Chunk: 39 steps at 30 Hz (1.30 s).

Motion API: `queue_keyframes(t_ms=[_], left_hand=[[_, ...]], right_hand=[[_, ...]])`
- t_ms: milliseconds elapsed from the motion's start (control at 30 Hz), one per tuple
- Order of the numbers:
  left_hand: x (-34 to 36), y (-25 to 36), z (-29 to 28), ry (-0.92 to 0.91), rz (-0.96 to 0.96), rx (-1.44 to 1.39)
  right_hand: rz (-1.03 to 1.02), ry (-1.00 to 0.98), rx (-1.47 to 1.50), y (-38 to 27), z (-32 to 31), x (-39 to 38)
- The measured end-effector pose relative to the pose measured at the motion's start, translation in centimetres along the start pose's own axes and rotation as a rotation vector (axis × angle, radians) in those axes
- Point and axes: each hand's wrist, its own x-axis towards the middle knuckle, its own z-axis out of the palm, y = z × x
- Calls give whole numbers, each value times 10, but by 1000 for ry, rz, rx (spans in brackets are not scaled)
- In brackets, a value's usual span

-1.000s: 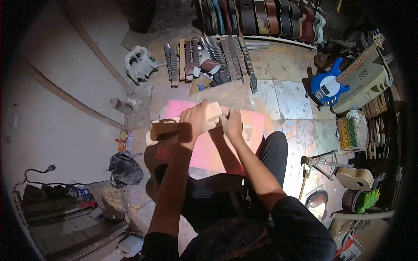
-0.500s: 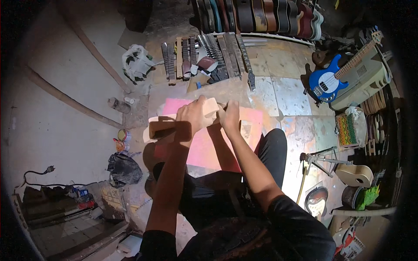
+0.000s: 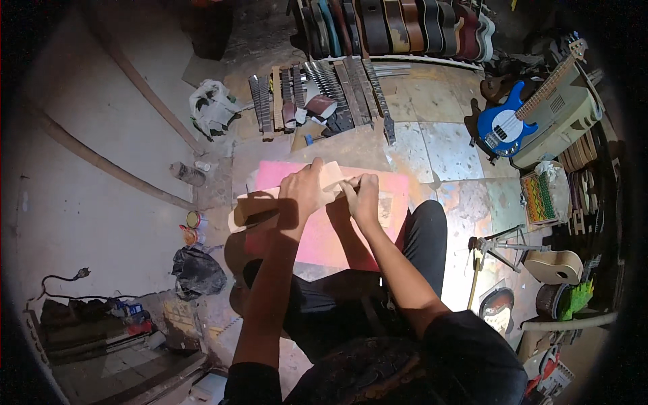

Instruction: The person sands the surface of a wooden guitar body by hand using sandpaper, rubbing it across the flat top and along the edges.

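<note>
A pale bare-wood piece (image 3: 331, 175), curved like a guitar body, lies slantwise over my lap above a pink board (image 3: 310, 246). My left hand (image 3: 302, 187) is wrapped over its upper side, thumb and fingers gripping it; a dark shadow covers part of the wood left of the wrist. At the piece's right end my right hand (image 3: 362, 198) is closed in a pinch, fingertips against the wood's edge. Whatever sits between those fingertips is too small and covered to make out.
Several guitar necks (image 3: 310, 94) lie ahead, with sandpaper pieces (image 3: 320, 106) among them. Guitar bodies (image 3: 405, 27) stand in a rack behind. A blue bass guitar (image 3: 506, 125) leans at the right, near a metal stand (image 3: 499, 246). Tins (image 3: 196, 219) and a black bag (image 3: 197, 271) sit left.
My right hand has shifted slightly right and down along the wood's end, its fingers now pinched more plainly. My left hand keeps its grip, and the whole view has shifted slightly.
</note>
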Motion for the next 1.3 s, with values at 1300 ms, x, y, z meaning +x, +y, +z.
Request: queue_keyframes(t_ms=[1300], left_hand=[[-1,4,5,-115,-140,32]], right_hand=[[-47,93,-203,2,24,14]])
